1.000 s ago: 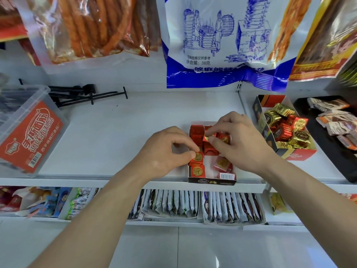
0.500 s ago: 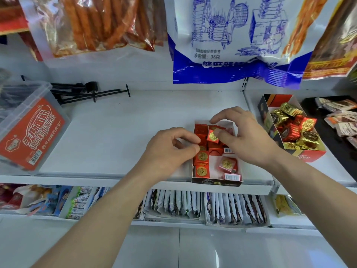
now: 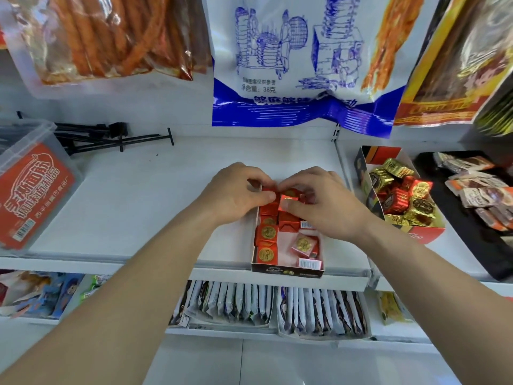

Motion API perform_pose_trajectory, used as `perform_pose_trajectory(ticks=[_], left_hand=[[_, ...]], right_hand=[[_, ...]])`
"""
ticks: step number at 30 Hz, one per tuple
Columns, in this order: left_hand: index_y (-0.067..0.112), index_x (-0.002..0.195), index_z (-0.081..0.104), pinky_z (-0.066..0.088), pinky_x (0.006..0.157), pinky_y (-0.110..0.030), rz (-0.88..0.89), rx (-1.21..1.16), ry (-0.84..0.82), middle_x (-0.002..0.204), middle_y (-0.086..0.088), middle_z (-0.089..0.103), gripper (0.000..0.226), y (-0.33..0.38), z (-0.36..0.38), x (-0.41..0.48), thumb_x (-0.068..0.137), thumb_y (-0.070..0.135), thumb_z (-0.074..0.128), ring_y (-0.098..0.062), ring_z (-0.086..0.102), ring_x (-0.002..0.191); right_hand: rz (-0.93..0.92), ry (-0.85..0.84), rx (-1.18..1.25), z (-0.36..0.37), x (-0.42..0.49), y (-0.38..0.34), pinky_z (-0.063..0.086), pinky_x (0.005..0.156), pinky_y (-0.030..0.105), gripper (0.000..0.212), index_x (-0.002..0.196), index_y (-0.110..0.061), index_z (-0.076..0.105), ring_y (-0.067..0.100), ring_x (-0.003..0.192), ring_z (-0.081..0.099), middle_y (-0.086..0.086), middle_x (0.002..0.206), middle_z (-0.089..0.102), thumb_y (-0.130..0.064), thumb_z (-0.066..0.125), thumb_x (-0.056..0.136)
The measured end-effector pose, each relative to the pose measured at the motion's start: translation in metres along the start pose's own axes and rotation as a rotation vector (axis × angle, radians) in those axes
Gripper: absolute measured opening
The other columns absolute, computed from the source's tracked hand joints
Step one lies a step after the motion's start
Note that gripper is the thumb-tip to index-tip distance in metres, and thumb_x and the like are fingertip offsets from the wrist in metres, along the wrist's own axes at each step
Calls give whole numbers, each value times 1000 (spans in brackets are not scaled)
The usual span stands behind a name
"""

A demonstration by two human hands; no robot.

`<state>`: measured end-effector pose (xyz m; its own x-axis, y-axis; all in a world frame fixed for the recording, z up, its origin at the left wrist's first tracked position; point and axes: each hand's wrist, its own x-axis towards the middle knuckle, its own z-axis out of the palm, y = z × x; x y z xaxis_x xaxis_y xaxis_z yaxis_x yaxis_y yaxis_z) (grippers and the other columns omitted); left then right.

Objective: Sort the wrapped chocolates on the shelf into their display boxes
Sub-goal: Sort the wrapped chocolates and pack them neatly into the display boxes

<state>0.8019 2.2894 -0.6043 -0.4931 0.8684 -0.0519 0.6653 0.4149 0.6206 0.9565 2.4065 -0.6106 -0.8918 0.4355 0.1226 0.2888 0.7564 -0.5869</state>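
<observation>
A small display box (image 3: 287, 270) sits at the front edge of the white shelf (image 3: 155, 207), holding several square red chocolates (image 3: 267, 232) with gold medallions. My left hand (image 3: 236, 194) reaches over the box's far left corner, its fingertips pinching a red chocolate (image 3: 268, 193) there. My right hand (image 3: 323, 202) is beside it, thumb and fingers pinching another red chocolate (image 3: 288, 202) in the back rows. A loose pink-wrapped piece (image 3: 303, 245) lies in the box's near right part. A second box (image 3: 416, 236) to the right holds gold and red foil chocolates (image 3: 399, 190).
A clear plastic tub with a red label (image 3: 30, 190) stands at the left. Black metal hooks (image 3: 111, 137) lie at the shelf's back. Snack bags (image 3: 288, 56) hang overhead. A black tray of wrapped sweets (image 3: 477, 190) is at far right. Sachets (image 3: 266, 307) fill the lower shelf.
Both hands have moved from the box's middle toward its far end. My left hand left the front chocolates and now meets my right hand at the back rows.
</observation>
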Motion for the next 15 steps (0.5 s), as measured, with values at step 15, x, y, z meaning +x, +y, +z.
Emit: perform_pose_trajectory(ticks=[15], left_hand=[[29, 102, 71, 55, 78, -20, 39, -351, 118, 98, 15, 71, 17, 0, -12, -14, 87, 20, 73, -3, 67, 91]], right_hand=[[86, 208, 195, -13, 2, -9, 48, 72, 14, 18, 110, -27, 69, 0, 87, 62, -21, 89, 65, -25, 63, 94]])
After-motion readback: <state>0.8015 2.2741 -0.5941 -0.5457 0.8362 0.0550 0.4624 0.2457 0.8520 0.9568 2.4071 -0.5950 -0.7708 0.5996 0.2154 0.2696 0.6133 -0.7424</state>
